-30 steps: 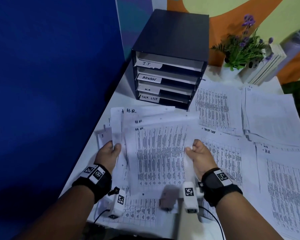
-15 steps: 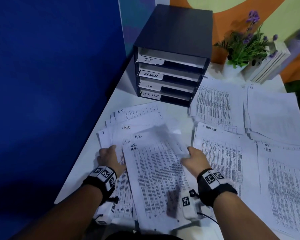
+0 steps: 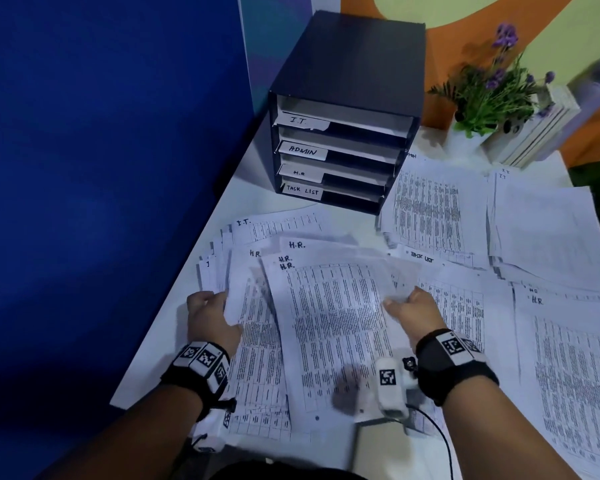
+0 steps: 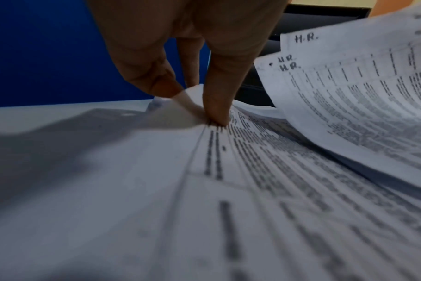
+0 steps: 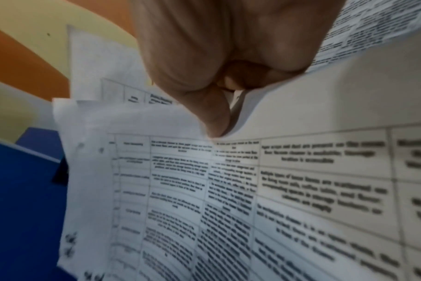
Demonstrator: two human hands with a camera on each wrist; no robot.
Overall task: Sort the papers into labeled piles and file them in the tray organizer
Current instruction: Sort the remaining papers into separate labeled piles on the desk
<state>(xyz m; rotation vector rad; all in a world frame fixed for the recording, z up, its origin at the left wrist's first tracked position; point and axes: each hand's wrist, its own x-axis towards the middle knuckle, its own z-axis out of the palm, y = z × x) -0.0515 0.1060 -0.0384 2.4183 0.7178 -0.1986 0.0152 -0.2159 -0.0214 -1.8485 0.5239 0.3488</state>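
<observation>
Head view shows both hands working the fan of H.R. sheets (image 3: 329,327) at six o'clock on the white table (image 3: 257,206). Her left hand (image 3: 210,320) pinches the sheets' left edge, thumb on top, fingers (image 4: 154,76) curled beneath. Her right hand (image 3: 414,311) pinches the right edge between thumb and curled fingers. At twelve o'clock stands the tray organizer (image 3: 347,98), labelled I.T., ADMIN, H.R., TASK LIST; sorted piles (image 3: 430,209) lie toward two o'clock.

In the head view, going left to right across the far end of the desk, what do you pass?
Blue partition → black tray organizer → potted plant with purple flowers → white upright block beside the plant.
</observation>
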